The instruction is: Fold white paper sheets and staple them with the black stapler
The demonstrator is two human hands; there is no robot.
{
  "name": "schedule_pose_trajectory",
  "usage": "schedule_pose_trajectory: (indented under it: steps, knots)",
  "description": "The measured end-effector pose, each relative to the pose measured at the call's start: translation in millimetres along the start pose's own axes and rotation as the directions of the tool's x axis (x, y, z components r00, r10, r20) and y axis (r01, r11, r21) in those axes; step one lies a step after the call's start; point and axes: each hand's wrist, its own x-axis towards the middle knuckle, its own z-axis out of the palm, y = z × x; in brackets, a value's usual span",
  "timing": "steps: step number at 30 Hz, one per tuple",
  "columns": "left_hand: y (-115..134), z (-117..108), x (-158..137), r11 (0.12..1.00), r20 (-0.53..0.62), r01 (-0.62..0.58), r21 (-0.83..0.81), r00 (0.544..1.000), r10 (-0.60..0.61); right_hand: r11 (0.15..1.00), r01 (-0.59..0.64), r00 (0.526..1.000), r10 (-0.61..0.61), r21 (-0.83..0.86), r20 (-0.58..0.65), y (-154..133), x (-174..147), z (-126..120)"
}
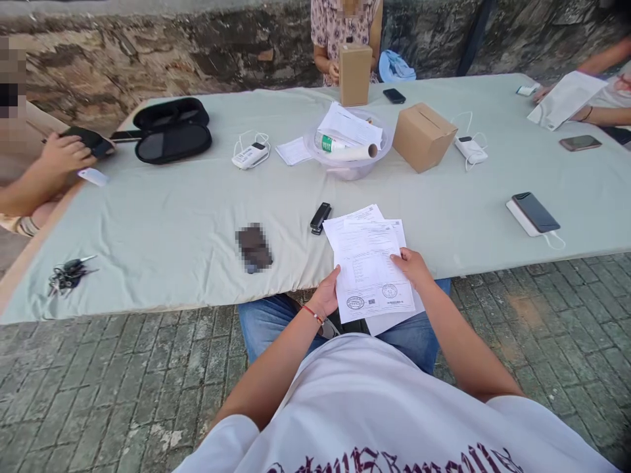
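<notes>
Several printed paper sheets [372, 272] overlap at the near edge of the cloth-covered table, the top one bearing round and oval stamps near its lower edge. My left hand [326, 294] grips their left edge, thumb on top and fingers mostly hidden beneath. On the right side my right hand [413, 266] pinches the same papers, its thumb lying on the top sheet. The far ends of the sheets rest on the table, while the near ends hang over my lap. Just beyond them lies a black stapler [321, 218].
A plastic basin [340, 167] with papers and a cardboard tube stands beyond, beside a cardboard box [424, 136]. A phone on a power bank [535, 213] lies right; keys [71, 274] and an open black case [173, 141] lie left. Other people sit around the table [172, 223].
</notes>
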Motion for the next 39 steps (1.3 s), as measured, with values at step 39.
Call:
schedule_pose_trajectory:
  steps: [39]
  knots:
    - [15.0,-18.1,-64.0,0.967,-0.285,-0.211,0.141,0.927,0.244,0.962,-0.266,0.964,0.264,0.063,0.04,32.9,-85.3,-24.8]
